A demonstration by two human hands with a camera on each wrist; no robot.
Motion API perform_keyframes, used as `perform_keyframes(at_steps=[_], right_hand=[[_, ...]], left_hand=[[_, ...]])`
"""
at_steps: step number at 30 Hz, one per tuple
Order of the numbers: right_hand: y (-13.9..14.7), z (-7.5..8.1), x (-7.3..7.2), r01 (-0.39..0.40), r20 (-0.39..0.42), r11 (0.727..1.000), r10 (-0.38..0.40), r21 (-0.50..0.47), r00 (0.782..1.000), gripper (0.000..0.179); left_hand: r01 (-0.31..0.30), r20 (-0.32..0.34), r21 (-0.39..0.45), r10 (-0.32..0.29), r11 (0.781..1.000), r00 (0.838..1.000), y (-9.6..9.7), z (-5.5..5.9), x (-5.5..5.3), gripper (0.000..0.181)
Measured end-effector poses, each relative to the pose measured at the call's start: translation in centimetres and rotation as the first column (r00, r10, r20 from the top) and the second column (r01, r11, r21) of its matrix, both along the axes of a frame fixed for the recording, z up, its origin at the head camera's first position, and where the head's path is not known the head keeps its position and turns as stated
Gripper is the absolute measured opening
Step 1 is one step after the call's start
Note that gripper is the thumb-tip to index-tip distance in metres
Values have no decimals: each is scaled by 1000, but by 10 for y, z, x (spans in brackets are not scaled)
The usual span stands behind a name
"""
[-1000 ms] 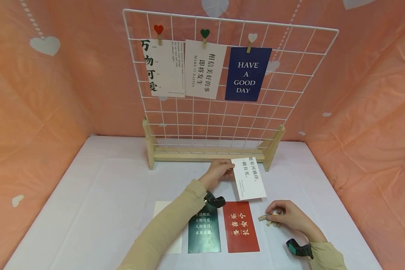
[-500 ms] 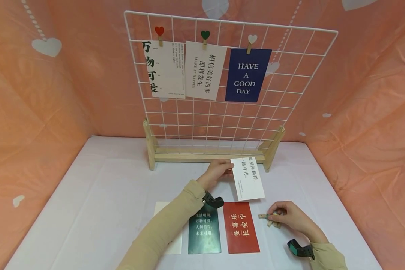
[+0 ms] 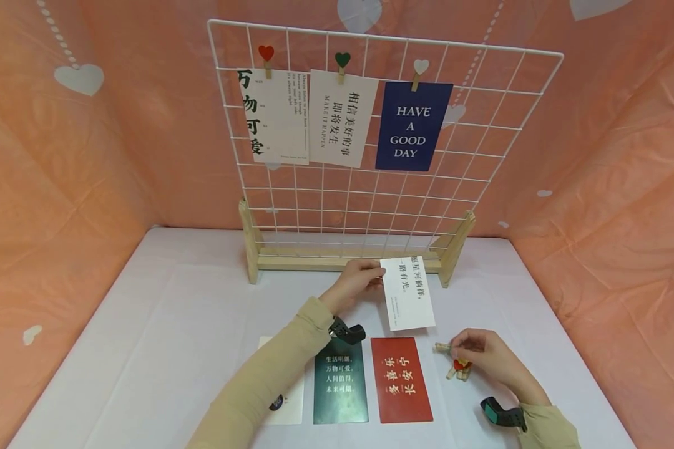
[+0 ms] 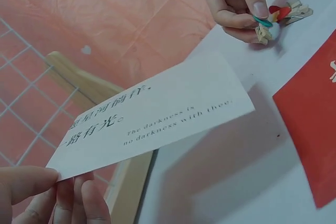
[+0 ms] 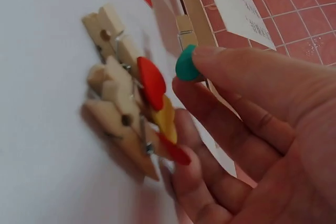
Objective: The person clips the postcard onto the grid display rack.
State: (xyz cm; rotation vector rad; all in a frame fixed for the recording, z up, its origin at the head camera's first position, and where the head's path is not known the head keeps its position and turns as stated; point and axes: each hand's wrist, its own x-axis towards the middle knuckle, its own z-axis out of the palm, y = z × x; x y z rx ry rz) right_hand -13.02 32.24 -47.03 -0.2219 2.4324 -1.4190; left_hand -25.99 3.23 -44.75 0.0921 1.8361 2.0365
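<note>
My left hand point(image 3: 351, 284) pinches a white card point(image 3: 409, 296) with black Chinese writing by its left edge, thumb on top. The card is tilted above the table, just in front of the rack's wooden base. At the right, my right hand point(image 3: 491, 358) pinches a small wooden clothespin point(image 5: 185, 32) by its teal heart point(image 5: 187, 64), between thumb and index finger. Beside its fingers on the table lies a small pile of wooden clothespins point(image 5: 123, 98) with red and yellow hearts.
A white wire grid rack point(image 3: 337, 209) stands at the back. Heart clothespins hold two white cards point(image 3: 281, 118) point(image 3: 342, 118) and a blue card point(image 3: 414, 128) on it. A green card point(image 3: 341, 393), a red card point(image 3: 402, 380) and a partly covered white card point(image 3: 289, 408) lie in front.
My left hand has moved slightly left with the white card. The right hand has lifted a little away from the pile with the clothespin, and the red and yellow hearts now show.
</note>
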Motion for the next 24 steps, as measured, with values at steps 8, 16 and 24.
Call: perform_keyframes(at_steps=[8,16,24], right_hand=[[-5,10,-11,23,-38,999,-24,-30,999,21],[-11,19,-20,111,-102,993,-115,-39,988,30],[-13,27,-24,141,-127,990,-144,-30,981,26]], left_hand=[[10,-64,-34,-12,999,998,-9,7,-5,21],[-3,-111,-7,2,1000,994,-11,14,-4,22],[-21,-110,-5,20,1000,994,-11,21,-3,25]])
